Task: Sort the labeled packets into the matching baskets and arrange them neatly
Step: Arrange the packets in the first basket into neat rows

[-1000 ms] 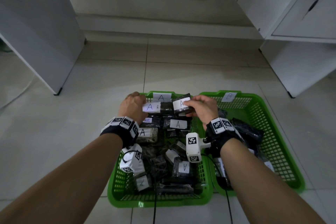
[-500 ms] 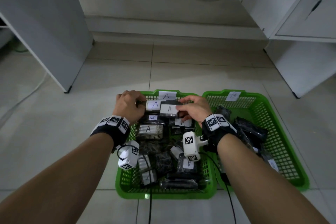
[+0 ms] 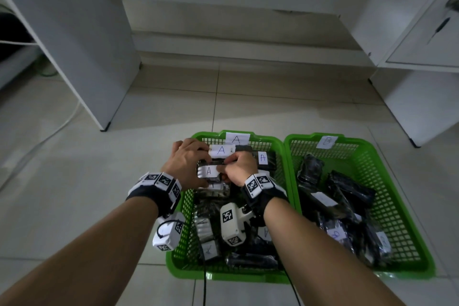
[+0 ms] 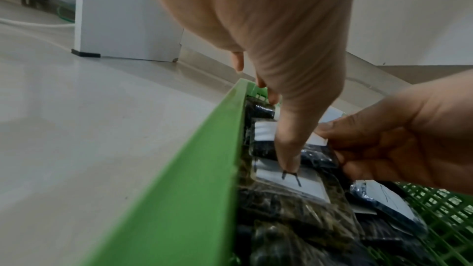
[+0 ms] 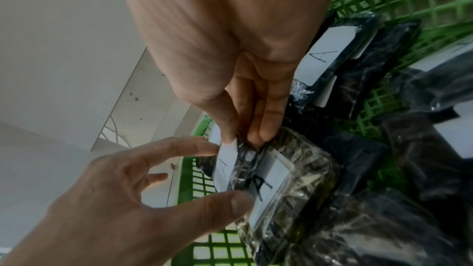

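Two green baskets stand side by side on the floor: basket A (image 3: 203, 134) on the left, basket B (image 3: 298, 137) on the right, each with a paper letter on its far wall. Both hold dark packets with white labels. At the far end of basket A my right hand (image 3: 239, 166) pinches the edge of an A packet (image 3: 208, 171) (image 5: 222, 167) between thumb and fingers. My left hand (image 3: 188, 164) is spread over the packets' left ends. Its thumb (image 4: 286, 149) presses on the label of the nearer packet (image 5: 266, 185), and its fingers reach the far A packet (image 3: 221, 150).
Another A packet (image 3: 262, 158) lies at the far right of basket A. Dark B packets (image 3: 347, 196) fill basket B. White cabinets stand at the left (image 3: 87, 57) and right (image 3: 422, 94). A white cable (image 3: 62, 126) runs over the floor at the left.
My right hand let go of the A packet it carried, now at the basket's far right, and came nearer onto another A packet. My left hand also drew slightly nearer.
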{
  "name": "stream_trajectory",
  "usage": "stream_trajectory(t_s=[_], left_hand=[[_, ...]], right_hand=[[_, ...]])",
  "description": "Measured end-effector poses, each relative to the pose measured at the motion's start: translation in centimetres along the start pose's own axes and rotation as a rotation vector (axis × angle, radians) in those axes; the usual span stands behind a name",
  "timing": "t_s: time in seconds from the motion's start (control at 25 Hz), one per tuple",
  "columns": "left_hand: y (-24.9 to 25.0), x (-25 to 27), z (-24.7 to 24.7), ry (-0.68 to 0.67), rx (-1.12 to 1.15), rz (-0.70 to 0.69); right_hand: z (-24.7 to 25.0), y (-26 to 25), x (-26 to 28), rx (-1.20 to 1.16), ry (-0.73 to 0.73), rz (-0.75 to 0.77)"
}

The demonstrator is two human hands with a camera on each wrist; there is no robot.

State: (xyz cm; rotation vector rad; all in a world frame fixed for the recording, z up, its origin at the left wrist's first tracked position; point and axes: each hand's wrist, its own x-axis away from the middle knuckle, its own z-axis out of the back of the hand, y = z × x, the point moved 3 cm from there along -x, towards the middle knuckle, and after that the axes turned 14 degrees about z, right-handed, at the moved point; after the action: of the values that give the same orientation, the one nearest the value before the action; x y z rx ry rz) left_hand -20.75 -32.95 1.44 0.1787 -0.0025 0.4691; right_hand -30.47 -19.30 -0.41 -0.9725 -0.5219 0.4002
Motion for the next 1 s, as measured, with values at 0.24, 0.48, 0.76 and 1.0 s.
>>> stream_trajectory(t_s=[0.24, 0.48, 0.76, 1.0], left_hand=[[0.1, -0.2, 0.3, -0.001, -0.068, 0.030], [0.3, 0.0, 0.3, -0.046, -0.137, 0.066], [4.2, 2.5, 0.2, -0.300, 0.035, -0.128], [5.6, 4.3, -1.1, -0.481, -0.283, -0.154]], right_hand=[[-0.2, -0.2, 0.7, -0.041, -0.003, 0.015], [1.6, -1.2, 0.5, 0.279, -0.074, 0.164], [5.0, -0.4, 2.8, 0.709, -0.399, 0.117], [5.0, 0.4, 4.4, 0.847, -0.533, 0.162]])
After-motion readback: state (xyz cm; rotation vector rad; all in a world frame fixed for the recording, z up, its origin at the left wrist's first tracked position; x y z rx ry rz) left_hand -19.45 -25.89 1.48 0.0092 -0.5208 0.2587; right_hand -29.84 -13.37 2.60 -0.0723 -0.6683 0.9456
